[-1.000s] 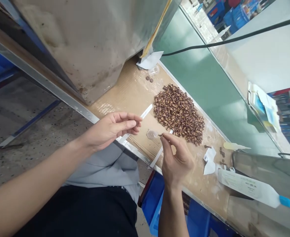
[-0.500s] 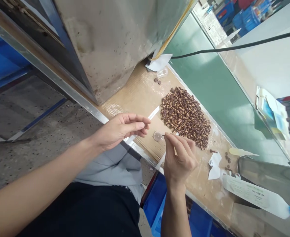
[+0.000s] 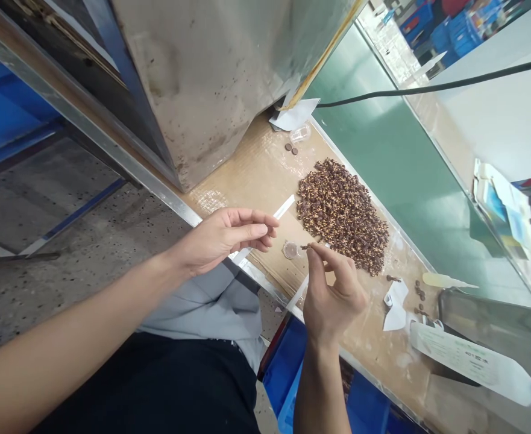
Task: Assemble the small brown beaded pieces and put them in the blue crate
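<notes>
My right hand (image 3: 333, 289) pinches a small dark part (image 3: 305, 246) between thumb and index finger, its tip poking out to the left. Just left of that tip, a small round clear dish (image 3: 291, 250) rests on the cardboard-covered bench. My left hand (image 3: 235, 237) is held over the bench's front edge, fingers curled and thumb pressed against them; whatever it may hold is hidden. Beyond both hands spreads a large pile of small brown parts with gold-coloured metal ends (image 3: 344, 214). A white strip (image 3: 284, 207) lies on the cardboard beside my left fingertips.
A grey metal housing (image 3: 211, 78) stands at the upper left of the bench. To the right are a white bottle with a blue cap (image 3: 477, 364), a pale nozzle (image 3: 448, 281), a paper scrap (image 3: 395, 304) and loose brown pieces (image 3: 419, 290). A black cable (image 3: 428, 88) crosses above.
My right hand has turned slightly and shifted a little right, so more of the small part shows. My left hand keeps its pose. The whole view has shifted slightly.
</notes>
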